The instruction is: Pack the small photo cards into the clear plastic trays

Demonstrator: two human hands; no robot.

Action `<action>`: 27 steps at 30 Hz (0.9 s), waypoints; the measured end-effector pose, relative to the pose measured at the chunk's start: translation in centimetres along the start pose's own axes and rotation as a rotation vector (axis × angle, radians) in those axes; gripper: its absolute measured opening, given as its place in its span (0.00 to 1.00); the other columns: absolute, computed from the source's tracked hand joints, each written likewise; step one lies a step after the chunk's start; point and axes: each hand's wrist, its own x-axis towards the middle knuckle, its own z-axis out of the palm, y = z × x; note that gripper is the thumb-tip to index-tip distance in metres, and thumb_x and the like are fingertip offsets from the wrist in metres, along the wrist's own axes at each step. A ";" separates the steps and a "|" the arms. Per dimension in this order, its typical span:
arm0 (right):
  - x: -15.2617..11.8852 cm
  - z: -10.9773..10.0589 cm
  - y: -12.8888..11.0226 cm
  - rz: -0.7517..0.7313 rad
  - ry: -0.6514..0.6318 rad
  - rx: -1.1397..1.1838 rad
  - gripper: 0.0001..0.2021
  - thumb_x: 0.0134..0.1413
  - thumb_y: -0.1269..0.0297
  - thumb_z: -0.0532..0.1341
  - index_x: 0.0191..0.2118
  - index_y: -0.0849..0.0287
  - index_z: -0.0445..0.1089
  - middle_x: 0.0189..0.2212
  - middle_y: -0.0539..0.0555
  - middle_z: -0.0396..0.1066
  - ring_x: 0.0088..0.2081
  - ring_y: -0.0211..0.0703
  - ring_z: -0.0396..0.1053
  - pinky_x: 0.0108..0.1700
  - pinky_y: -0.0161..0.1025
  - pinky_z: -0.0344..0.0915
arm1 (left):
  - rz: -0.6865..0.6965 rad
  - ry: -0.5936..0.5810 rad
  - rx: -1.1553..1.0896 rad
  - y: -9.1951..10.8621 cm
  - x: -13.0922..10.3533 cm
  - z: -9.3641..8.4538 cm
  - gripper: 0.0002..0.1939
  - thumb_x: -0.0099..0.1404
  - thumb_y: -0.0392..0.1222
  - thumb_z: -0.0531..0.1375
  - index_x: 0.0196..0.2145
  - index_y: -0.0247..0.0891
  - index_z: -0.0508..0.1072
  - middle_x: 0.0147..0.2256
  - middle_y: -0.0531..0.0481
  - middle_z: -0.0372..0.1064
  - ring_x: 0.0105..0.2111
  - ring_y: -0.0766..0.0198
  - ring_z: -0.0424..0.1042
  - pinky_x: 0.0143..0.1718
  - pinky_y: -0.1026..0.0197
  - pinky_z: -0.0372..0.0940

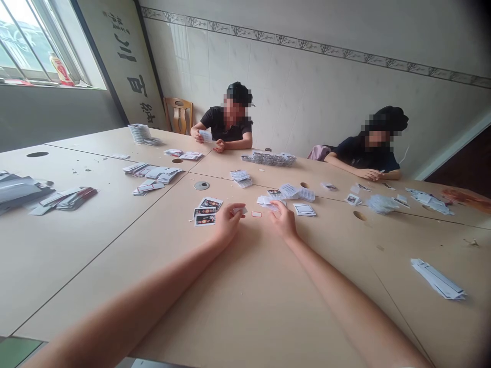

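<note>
White slip (244,209) pinched in left fingers (234,206), right fingers (279,205) touching pale papers (263,200), grip unclear

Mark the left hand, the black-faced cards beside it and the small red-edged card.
Left hand (227,225): head view, back of the hand.
Black-faced cards (205,220): head view, face of the nearest card.
Small red-edged card (257,214): head view, its white middle.
</note>
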 end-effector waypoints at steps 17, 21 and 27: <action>-1.0 0.8 -3.1 0.425 -0.381 0.894 0.17 0.45 0.61 0.68 0.43 0.57 0.70 0.29 0.51 0.75 0.29 0.40 0.73 0.40 0.41 0.67 | 0.192 -0.258 -0.071 -0.7 -0.1 0.2 0.13 0.62 0.42 0.57 0.41 0.41 0.79 0.40 0.46 0.72 0.33 0.64 0.73 0.36 0.63 0.67; -0.9 0.8 -3.1 0.437 -0.351 0.924 0.14 0.43 0.64 0.69 0.39 0.57 0.71 0.25 0.48 0.72 0.25 0.36 0.68 0.34 0.37 0.65 | 0.176 -0.270 -0.028 -0.6 -0.2 0.2 0.13 0.62 0.42 0.58 0.42 0.41 0.79 0.39 0.46 0.72 0.32 0.64 0.73 0.36 0.63 0.67; -1.1 1.1 -2.8 0.438 -0.248 0.930 0.14 0.43 0.65 0.68 0.39 0.57 0.70 0.22 0.46 0.71 0.24 0.36 0.67 0.33 0.36 0.64 | 0.194 -0.233 0.087 0.5 -0.6 0.2 0.12 0.62 0.41 0.58 0.41 0.41 0.79 0.35 0.48 0.71 0.31 0.65 0.71 0.34 0.64 0.64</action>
